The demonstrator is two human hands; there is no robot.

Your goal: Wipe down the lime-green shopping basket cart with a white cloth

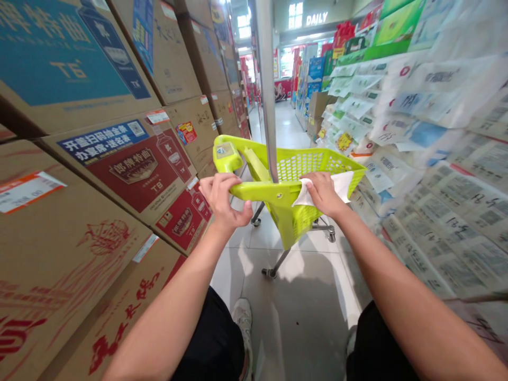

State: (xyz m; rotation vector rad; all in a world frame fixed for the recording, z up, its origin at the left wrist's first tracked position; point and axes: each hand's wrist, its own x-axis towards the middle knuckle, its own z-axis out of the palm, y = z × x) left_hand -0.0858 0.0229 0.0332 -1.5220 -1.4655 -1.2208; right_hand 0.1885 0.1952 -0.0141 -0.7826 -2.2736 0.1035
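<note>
A lime-green plastic shopping cart (286, 225) with perforated sides stands in front of me on thin metal legs with casters. My left hand (227, 200) has its fingers curled over the left end of the near rim, with the thumb held apart below. At the right part of that rim, my right hand (321, 191) grips a thin white cloth or tissue (343, 185) against the plastic. Part of the white sheet hangs out on both sides of the fingers. A raised green box-like piece (227, 155) is on the cart's left corner.
Stacked cardboard cartons (138, 174) wall the left side closely. On the right rise stacks of white plastic-wrapped packs (444, 211). A metal pole (266, 84) stands upright at the cart. The tiled aisle (288, 121) runs ahead between shelves. My shoe (242, 317) is on the floor behind the cart.
</note>
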